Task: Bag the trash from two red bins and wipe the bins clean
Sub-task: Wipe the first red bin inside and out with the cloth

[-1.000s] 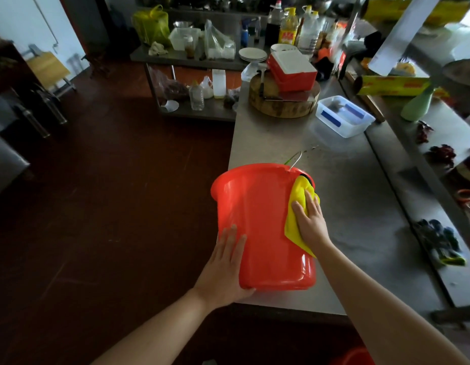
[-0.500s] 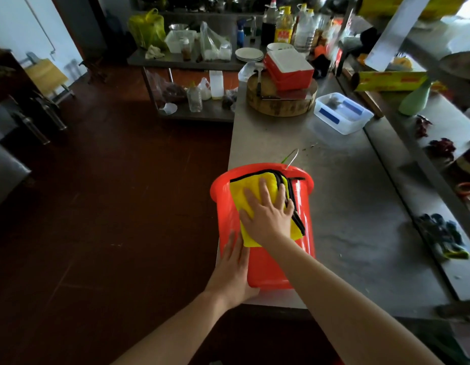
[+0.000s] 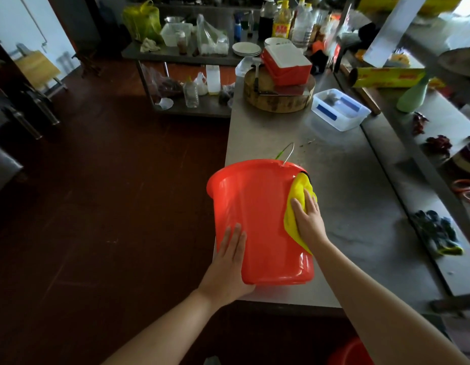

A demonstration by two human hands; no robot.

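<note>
Nearest to us, down at the bottom edge, a slice of a second red bin (image 3: 352,351) showed below the counter; we couldn't see more of it. Our left hand (image 3: 228,262) lay flat with straight fingers against the lower left wall of the red bin (image 3: 257,214), steadying it rather than gripping it. The bin was glossy smooth plastic, tapered, and tipped over with its base toward us and its rolled rim pointing away. It sat on the near left corner of the steel counter (image 3: 347,206), base close to the front edge and left side poking out a bit past the side edge over the dark red floor (image 3: 97,206).

Our right hand (image 3: 308,219) was flat too, fingers straight, pressing a fuzzy yellow cloth (image 3: 298,196) onto the bin's right outer wall just under the rim. A thin wire handle (image 3: 289,152) stuck up behind the rim.

To the right of the bin was a wide stretch of scuffed, dull steel, with dark gloves (image 3: 436,233) well apart on the raised ledge. Past the bin the counter ran bare up to a clear tub (image 3: 340,109) with blue strips and a thick round wooden chopping block (image 3: 278,97) carrying a red box (image 3: 286,64) with a white lid. The floor to the left was wide open.
</note>
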